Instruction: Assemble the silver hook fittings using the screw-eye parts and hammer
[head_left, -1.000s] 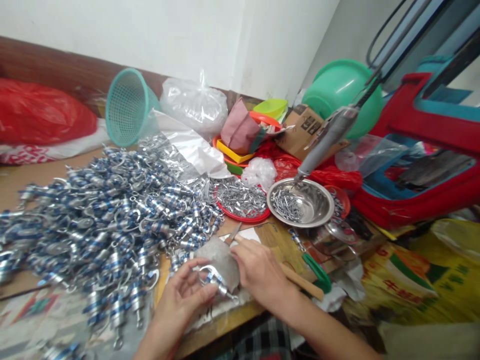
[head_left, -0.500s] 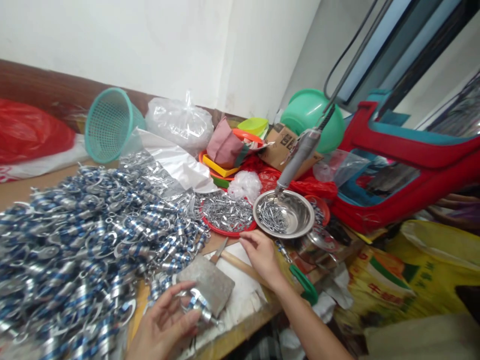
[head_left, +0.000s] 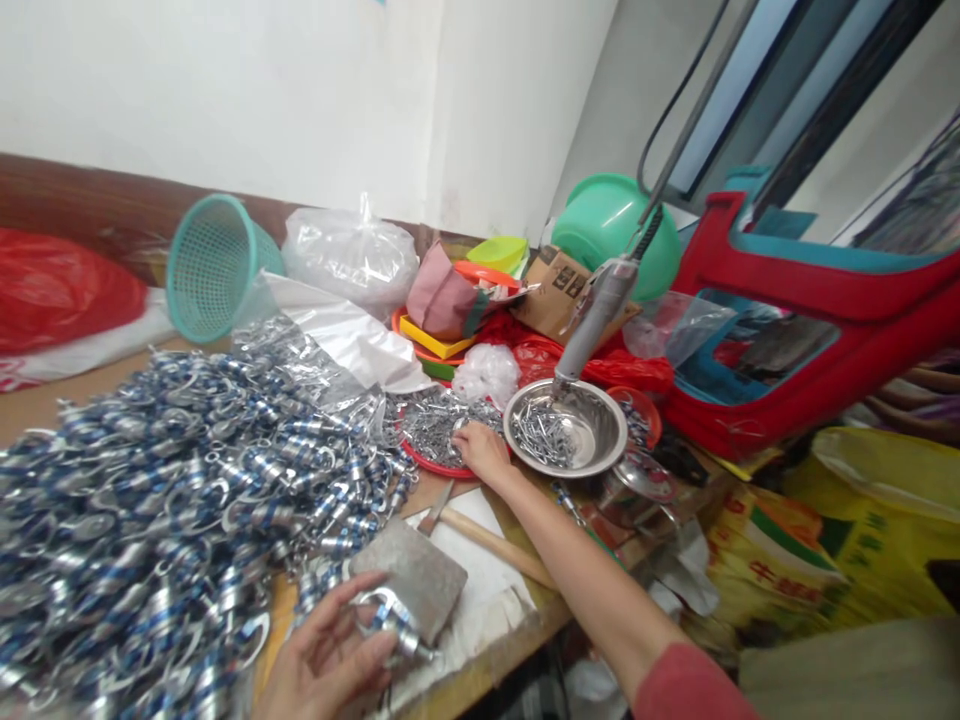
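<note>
My left hand [head_left: 330,650] is at the bottom, its fingers curled round a silver-and-blue metal fitting [head_left: 397,628] beside a grey metal block [head_left: 412,575]. My right hand [head_left: 482,450] reaches over the red tray [head_left: 429,464] of small silver parts, fingertips pinched at the parts; whatever they hold is too small to tell. A large heap of silver-and-blue fittings [head_left: 172,500] covers the left of the table. Right of my right hand, a steel bowl [head_left: 600,430] holds silver pins, with a grey electric driver [head_left: 598,318] hanging tip down over it.
A wooden handle [head_left: 499,548] lies on white paper under my right forearm. Behind stand a teal basket [head_left: 214,270], a clear plastic bag [head_left: 352,260], a cardboard box [head_left: 555,290] and a green bowl [head_left: 615,230]. At right are a red-and-blue stool [head_left: 847,320] and yellow sacks [head_left: 862,520].
My right hand has moved forward and left, from near the paper to the parts in the red tray. My left hand still holds the fitting in about the same place.
</note>
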